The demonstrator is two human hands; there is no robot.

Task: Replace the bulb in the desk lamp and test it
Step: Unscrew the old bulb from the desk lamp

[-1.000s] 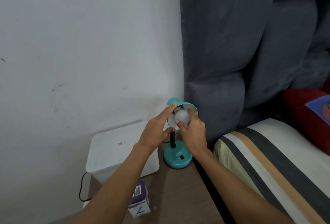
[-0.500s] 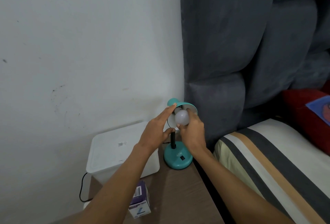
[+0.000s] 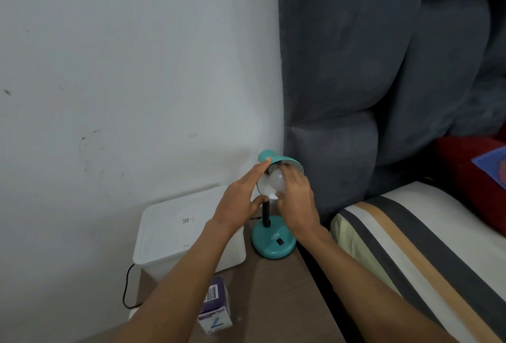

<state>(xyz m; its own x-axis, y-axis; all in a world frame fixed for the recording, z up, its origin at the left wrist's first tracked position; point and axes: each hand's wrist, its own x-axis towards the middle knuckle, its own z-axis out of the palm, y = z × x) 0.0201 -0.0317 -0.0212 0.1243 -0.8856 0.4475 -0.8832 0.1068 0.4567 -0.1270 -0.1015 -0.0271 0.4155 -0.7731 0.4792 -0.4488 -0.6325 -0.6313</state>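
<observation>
Both arms reach forward; left hand (image 3: 241, 200) spread, fingers straight; right hand (image 3: 297, 200) curled, fingertips pinching.

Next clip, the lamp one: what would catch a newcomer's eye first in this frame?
The teal desk lamp at the back right corner of the wooden nightstand, where both hands meet at its shade. The right hand grips the white bulb inside the shade while the left hand steadies the shade's rim. Next comes the white lidded box left of the lamp and the purple carton at the near edge.
</observation>
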